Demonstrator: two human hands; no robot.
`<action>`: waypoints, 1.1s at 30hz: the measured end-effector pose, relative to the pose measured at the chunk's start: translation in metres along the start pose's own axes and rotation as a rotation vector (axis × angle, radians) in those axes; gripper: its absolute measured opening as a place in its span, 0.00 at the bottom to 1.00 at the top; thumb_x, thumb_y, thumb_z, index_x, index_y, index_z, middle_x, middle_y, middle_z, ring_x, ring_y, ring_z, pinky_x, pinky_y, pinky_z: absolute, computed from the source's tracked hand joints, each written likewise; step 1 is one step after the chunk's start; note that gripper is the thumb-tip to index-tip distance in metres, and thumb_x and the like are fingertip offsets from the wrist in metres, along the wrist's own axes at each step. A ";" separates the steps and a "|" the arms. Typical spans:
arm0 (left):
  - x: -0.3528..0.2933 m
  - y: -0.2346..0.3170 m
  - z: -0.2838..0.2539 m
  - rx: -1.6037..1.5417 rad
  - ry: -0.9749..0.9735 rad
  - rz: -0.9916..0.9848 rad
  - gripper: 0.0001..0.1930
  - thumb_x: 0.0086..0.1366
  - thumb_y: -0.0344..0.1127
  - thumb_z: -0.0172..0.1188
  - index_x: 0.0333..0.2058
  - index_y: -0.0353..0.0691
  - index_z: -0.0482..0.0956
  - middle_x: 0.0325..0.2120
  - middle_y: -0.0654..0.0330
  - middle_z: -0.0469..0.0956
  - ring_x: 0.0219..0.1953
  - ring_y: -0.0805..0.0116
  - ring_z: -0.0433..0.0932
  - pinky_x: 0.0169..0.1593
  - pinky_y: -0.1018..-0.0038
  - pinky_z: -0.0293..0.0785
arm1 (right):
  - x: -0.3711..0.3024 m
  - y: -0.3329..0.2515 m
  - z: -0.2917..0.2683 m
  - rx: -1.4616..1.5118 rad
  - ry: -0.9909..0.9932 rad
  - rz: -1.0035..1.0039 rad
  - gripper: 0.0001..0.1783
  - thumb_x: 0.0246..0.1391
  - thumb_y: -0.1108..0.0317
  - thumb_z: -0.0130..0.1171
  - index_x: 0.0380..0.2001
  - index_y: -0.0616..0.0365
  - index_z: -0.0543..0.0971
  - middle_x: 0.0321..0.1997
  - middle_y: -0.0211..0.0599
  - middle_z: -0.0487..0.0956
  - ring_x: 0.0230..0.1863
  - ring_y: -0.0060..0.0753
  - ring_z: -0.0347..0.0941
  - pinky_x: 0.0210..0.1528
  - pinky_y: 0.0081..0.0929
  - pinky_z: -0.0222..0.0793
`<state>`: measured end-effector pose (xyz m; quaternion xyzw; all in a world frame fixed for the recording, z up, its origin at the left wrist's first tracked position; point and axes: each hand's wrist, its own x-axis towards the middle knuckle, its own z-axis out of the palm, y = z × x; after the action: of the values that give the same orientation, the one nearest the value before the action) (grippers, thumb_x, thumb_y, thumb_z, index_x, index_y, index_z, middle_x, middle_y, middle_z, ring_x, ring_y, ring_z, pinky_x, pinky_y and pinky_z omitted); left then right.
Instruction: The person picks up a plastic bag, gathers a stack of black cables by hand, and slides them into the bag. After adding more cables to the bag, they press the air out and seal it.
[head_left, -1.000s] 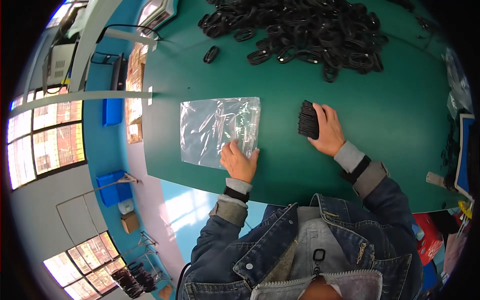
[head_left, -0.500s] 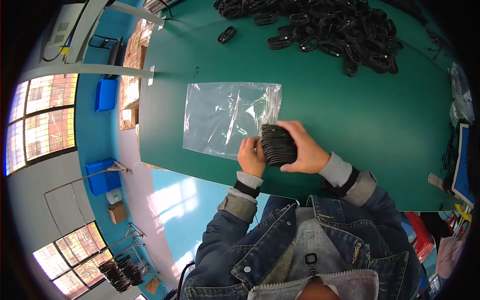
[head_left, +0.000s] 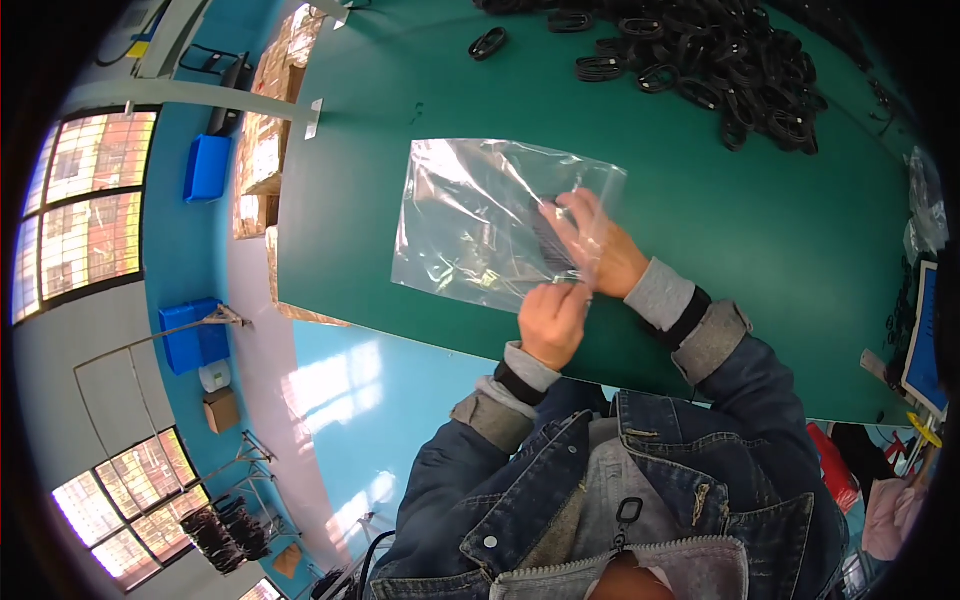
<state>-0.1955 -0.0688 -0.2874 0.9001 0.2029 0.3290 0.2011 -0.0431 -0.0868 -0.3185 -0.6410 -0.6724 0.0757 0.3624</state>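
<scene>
Plastic film of a clear bag [head_left: 480, 215] is spread flat on the green table [head_left: 800, 230], near its front edge. The bag's open edge is pinched by the left hand [head_left: 553, 322], fingers closed on the film. The right hand [head_left: 598, 245] is pushed inside the bag, curled around a bundle of black coiled cables [head_left: 553, 240], seen only dimly through the plastic. A heap of black cable coils [head_left: 730, 60] lies well apart at the table's far side.
</scene>
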 end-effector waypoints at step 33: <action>-0.080 -0.026 -0.014 -0.669 0.326 -1.309 0.22 0.53 0.26 0.57 0.46 0.32 0.62 0.31 0.59 0.67 0.29 0.74 0.66 0.32 0.78 0.65 | 0.104 -0.023 0.099 0.176 0.429 0.430 0.48 0.26 0.68 0.70 0.55 0.57 0.59 0.50 0.52 0.64 0.51 0.52 0.63 0.52 0.42 0.63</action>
<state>-0.2666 -0.0839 -0.3313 0.4263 0.6131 0.3155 0.5855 -0.1109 0.0412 -0.3369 -0.7360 -0.4205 0.0712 0.5257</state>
